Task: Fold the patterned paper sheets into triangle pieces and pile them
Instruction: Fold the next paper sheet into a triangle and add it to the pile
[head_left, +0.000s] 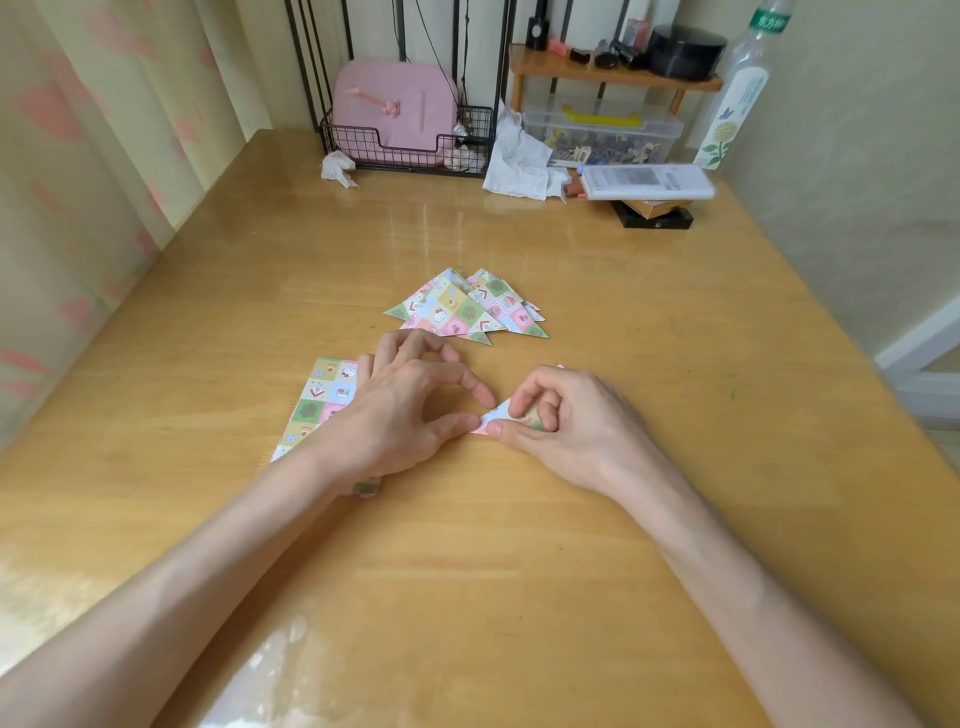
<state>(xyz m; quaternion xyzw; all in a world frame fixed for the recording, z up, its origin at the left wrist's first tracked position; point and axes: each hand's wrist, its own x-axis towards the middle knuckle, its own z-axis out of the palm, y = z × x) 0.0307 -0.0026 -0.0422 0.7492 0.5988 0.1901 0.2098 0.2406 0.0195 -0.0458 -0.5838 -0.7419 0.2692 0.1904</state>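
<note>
Your right hand (566, 426) grasps the folded piece (493, 415) at the middle of the table (571, 545); the thumb lies along its near edge and the curled forefinger bears down on top. The piece's sharp corner points left, toward your left hand (410, 410); its long axis runs from that corner rightward and away from you, under your knuckles, where a small white tip shows at the far side. Your left thumb tip touches that sharp corner with the other fingers arched above the wood; whether it nips the paper or only steadies it, I cannot tell. The paper is thin and crisp, printed in pastel squares of pink, green, yellow and blue with small cartoon figures.

Just beyond your hands lies the pile of triangles (467, 312), overlapping and fanned, their apexes pointing away from you and long edges toward you. The flat sheets (322, 400) sit partly under your left wrist, a squared stack of the same print. The tabletop is glossy, honey-coloured wood.
</note>
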